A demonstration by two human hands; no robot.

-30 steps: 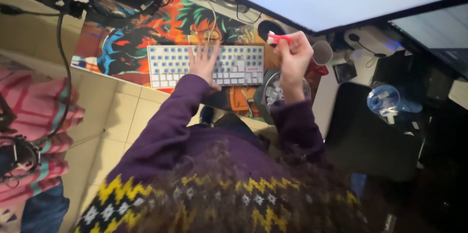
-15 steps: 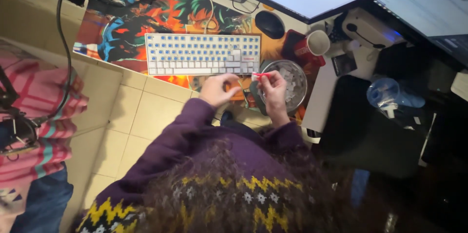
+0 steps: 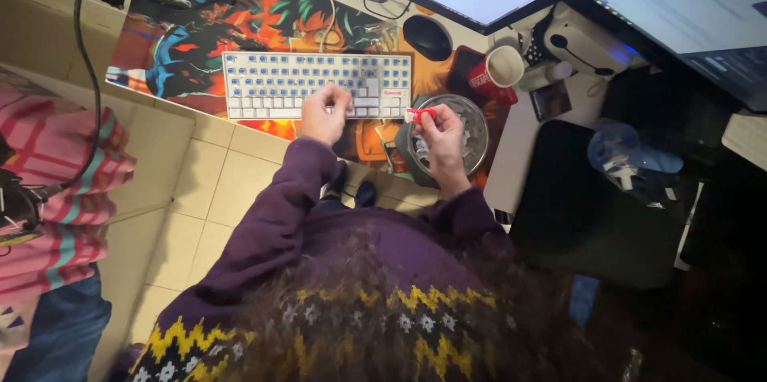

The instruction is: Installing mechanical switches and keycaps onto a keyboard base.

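Desk mat (image 3: 200,54) carries a white keyboard (image 3: 315,85), black mouse (image 3: 427,37) and red mug (image 3: 494,74) beyond. My left hand (image 3: 323,114) is curled loosely over the keyboard's near edge, holding nothing I can see. My right hand (image 3: 438,136) pinches a small red tool (image 3: 421,113) above the clear bowl (image 3: 473,128).

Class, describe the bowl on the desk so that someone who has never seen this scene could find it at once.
Start at the white keyboard with blue keys on the colourful desk mat. Just past its right end, under the right hand, sits the bowl. It is round and clear with pale keycaps inside, unlike the red mug behind it.
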